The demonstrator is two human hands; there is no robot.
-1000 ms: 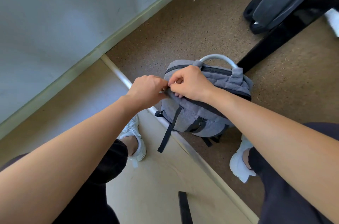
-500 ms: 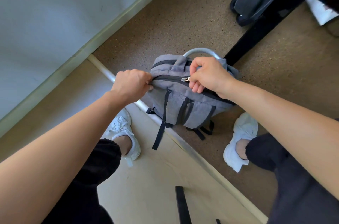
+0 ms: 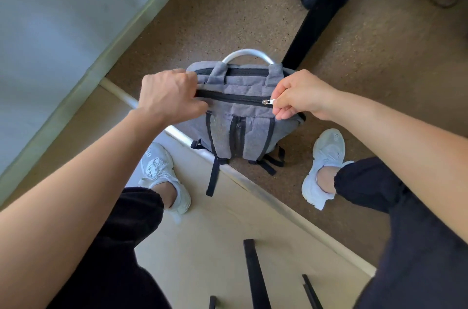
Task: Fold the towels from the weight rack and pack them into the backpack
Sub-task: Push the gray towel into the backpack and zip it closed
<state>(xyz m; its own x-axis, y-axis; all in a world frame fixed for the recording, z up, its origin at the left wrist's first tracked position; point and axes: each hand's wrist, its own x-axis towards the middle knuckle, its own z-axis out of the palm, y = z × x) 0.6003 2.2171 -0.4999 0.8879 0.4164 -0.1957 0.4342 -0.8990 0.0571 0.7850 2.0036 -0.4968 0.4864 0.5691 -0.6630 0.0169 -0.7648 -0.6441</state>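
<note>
Grey backpack held at frame centre
Left hand grips its zip end; right hand pinches the zip pull

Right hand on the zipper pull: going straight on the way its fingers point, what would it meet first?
Probably the left hand, gripping the backpack at the far end of the zipper; only zipper track lies between.
</note>
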